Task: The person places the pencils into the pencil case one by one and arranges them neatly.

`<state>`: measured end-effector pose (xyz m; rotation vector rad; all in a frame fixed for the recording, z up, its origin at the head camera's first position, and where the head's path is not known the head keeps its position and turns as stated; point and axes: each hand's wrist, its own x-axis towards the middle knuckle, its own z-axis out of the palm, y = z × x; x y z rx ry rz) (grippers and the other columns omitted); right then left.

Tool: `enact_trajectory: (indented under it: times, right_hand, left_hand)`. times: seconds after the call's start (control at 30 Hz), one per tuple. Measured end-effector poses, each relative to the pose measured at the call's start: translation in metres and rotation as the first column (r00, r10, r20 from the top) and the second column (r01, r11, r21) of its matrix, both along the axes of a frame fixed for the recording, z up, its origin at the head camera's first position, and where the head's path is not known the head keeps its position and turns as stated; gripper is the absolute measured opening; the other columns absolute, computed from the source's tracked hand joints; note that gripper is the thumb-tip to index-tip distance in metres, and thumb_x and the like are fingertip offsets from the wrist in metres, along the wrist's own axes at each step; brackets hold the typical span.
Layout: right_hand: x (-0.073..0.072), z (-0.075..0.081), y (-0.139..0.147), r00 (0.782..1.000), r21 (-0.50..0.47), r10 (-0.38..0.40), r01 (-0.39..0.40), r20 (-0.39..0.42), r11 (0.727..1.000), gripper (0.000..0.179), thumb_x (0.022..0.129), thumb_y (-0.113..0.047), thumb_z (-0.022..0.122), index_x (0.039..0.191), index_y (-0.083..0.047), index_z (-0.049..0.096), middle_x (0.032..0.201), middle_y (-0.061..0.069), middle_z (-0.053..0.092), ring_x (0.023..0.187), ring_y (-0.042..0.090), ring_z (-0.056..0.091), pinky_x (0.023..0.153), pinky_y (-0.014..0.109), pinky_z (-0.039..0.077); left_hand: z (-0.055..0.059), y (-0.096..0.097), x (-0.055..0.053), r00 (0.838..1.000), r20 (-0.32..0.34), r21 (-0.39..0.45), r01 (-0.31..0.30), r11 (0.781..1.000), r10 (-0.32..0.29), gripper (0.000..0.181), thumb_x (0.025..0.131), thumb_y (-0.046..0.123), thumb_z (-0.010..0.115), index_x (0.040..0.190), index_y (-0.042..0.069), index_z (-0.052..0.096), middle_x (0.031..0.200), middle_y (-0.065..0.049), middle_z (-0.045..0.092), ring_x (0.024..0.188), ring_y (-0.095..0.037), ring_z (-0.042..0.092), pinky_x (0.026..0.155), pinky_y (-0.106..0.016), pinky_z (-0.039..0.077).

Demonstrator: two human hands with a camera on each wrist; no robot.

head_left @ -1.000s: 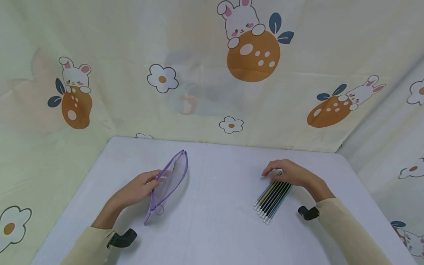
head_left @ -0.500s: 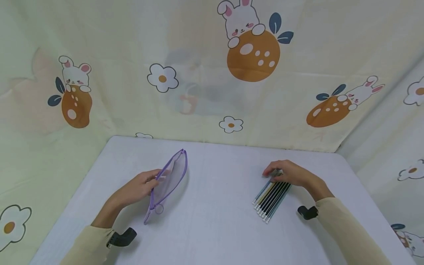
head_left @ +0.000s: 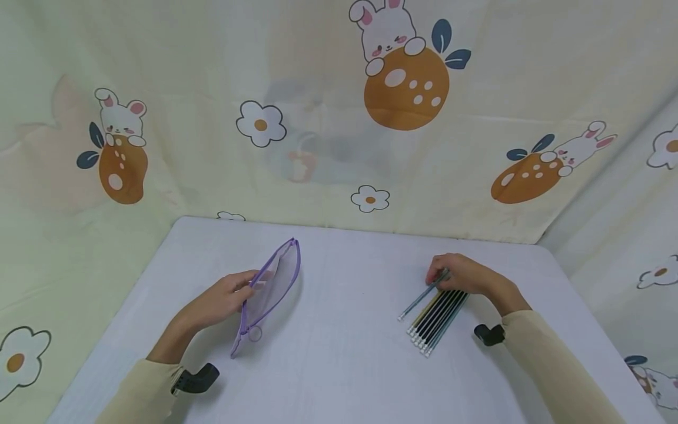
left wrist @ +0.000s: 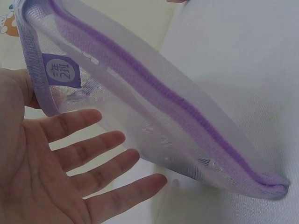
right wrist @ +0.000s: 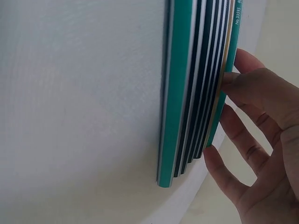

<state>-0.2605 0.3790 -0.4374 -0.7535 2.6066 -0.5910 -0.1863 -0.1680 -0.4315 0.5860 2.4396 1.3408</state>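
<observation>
In the head view, my left hand (head_left: 225, 300) holds a purple-edged mesh zipper pouch (head_left: 272, 288) upright on its edge, its mouth gaping. The left wrist view shows the pouch (left wrist: 154, 98) with a purple label; the thumb hooks its edge while the other fingers lie fairly straight along the mesh. At the right, my right hand (head_left: 461, 274) pinches a teal pencil (head_left: 418, 303), its white end angled away from the row. Beside it lie several pencils (head_left: 436, 321), mostly dark, one yellowish and one teal at the far side. The right wrist view shows thumb and fingertips on the teal pencil (right wrist: 235, 37).
A white-covered table (head_left: 339, 353) spans the front. Behind it hangs a cream curtain (head_left: 318, 194) printed with rabbits and flowers. A small purple ring (head_left: 255, 334) hangs at the pouch's lower end. Dark wrist cameras (head_left: 196, 380) sit at both cuffs.
My right fingers have closed on the outermost teal pencil and drawn it away to the left from the row. My left hand and the pouch have stayed in place.
</observation>
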Motion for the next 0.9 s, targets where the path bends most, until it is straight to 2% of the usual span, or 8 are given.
enact_trajectory:
  times: [0.13,0.3,0.47,0.53,0.7,0.9]
  right_hand:
    - [-0.003,-0.001,-0.002,1.000,0.016,0.025,-0.025,0.003,1.000,0.026,0.086,0.003,0.071,0.096,-0.020,0.075,0.100,-0.004,0.067,0.098,0.018,0.058,0.093,0.044,0.050]
    - [-0.004,-0.003,-0.006,0.999,0.049,0.045,-0.045,-0.013,0.998,0.025,0.082,0.002,0.073,0.092,-0.021,0.071,0.094,-0.005,0.063,0.095,0.017,0.056,0.090,0.040,0.049]
    - [-0.002,-0.004,-0.009,0.997,0.111,0.055,-0.048,-0.062,0.993,0.025,0.079,-0.001,0.075,0.087,-0.023,0.065,0.090,-0.005,0.056,0.094,0.018,0.051,0.087,0.039,0.044]
    - [-0.001,-0.003,-0.010,0.996,0.138,0.053,-0.043,-0.073,0.989,0.025,0.080,-0.003,0.075,0.087,-0.024,0.063,0.091,-0.005,0.054,0.094,0.018,0.048,0.086,0.039,0.042]
    - [0.001,-0.001,-0.011,0.996,0.156,0.049,-0.036,-0.079,0.987,0.024,0.081,-0.005,0.074,0.088,-0.024,0.062,0.093,-0.005,0.054,0.096,0.018,0.047,0.086,0.039,0.042]
    - [0.002,0.005,-0.007,0.993,0.092,0.087,-0.080,-0.082,0.993,0.022,0.086,0.000,0.072,0.092,-0.021,0.067,0.095,-0.006,0.059,0.097,0.017,0.054,0.089,0.041,0.049]
  left_hand:
    - [0.000,0.000,0.001,1.000,-0.014,0.003,0.006,1.000,-0.005,0.046,0.103,0.011,0.042,0.146,-0.001,0.051,0.104,-0.016,0.054,0.085,-0.023,0.048,0.063,-0.029,0.040]
    - [0.002,0.000,0.002,1.000,-0.002,0.007,0.005,1.000,-0.005,0.045,0.103,0.010,0.042,0.146,-0.001,0.051,0.100,-0.015,0.053,0.078,-0.023,0.045,0.062,-0.029,0.040]
    - [0.001,-0.001,0.003,1.000,-0.008,0.022,0.000,1.000,0.000,0.045,0.103,0.010,0.043,0.145,-0.001,0.052,0.114,-0.017,0.056,0.103,-0.031,0.052,0.075,-0.035,0.045]
    - [0.001,-0.001,0.003,1.000,-0.002,0.023,-0.002,1.000,0.002,0.045,0.103,0.010,0.043,0.145,-0.001,0.052,0.111,-0.016,0.056,0.107,-0.032,0.051,0.077,-0.038,0.046]
    - [0.001,-0.001,0.003,1.000,0.018,0.006,-0.011,1.000,0.011,0.045,0.103,0.010,0.043,0.146,-0.001,0.051,0.085,-0.007,0.043,0.093,-0.027,0.051,0.074,-0.038,0.049]
    - [0.003,-0.001,0.003,1.000,0.010,0.003,-0.008,1.000,0.008,0.044,0.103,0.009,0.043,0.145,-0.002,0.051,0.084,-0.007,0.042,0.087,-0.026,0.049,0.072,-0.038,0.049]
